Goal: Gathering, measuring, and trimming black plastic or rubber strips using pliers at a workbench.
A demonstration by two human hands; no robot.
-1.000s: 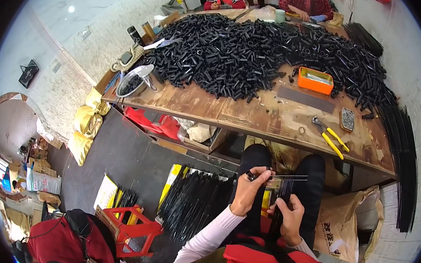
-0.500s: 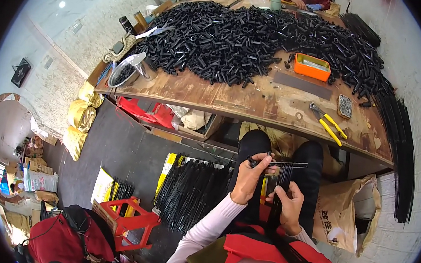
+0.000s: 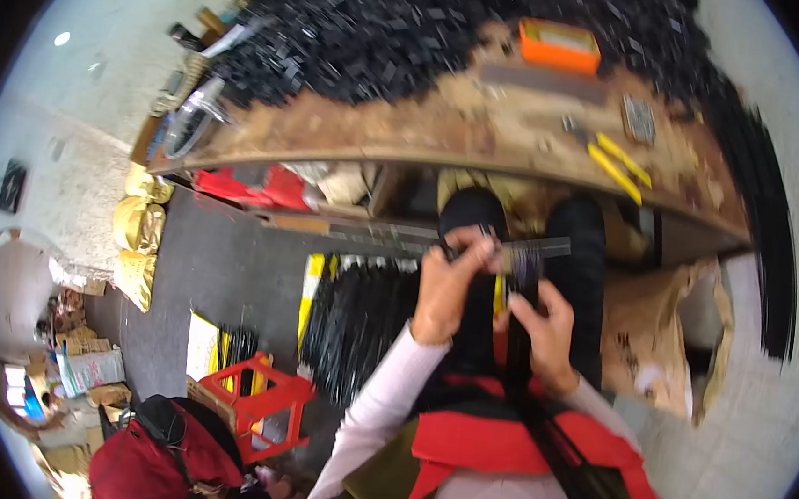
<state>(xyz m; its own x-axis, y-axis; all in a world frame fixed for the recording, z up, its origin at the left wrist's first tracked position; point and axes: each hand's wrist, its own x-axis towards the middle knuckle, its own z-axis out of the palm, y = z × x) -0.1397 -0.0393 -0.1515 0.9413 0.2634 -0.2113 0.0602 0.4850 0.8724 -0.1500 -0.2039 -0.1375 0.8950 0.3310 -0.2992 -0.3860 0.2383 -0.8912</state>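
Note:
Over my lap, my left hand point(image 3: 446, 286) pinches a short dark piece and two thin, pale rods point(image 3: 548, 247) that stick out to the right. Close by, my right hand point(image 3: 549, 333) is closed on a bundle of thin black rods point(image 3: 517, 348). The bundle's upper ends reach the pale rods, and its lower part runs down across my red apron point(image 3: 488, 439). Motion blurs the fingertips, so how the rods meet cannot be made out.
Black tubular pieces point(image 3: 360, 35) are heaped on the wooden table point(image 3: 324, 136), with an orange box point(image 3: 558, 46), yellow-handled pliers point(image 3: 617, 168) and a small metal-parts tray point(image 3: 638, 119). Bundled black rods point(image 3: 356, 326) lie left of my legs. A person point(image 3: 163, 456) sits by a red stool point(image 3: 261, 403).
The whole view has tilted down and blurred, so the table sits higher in it. My hands keep nearly the same grips, with the rods still between them.

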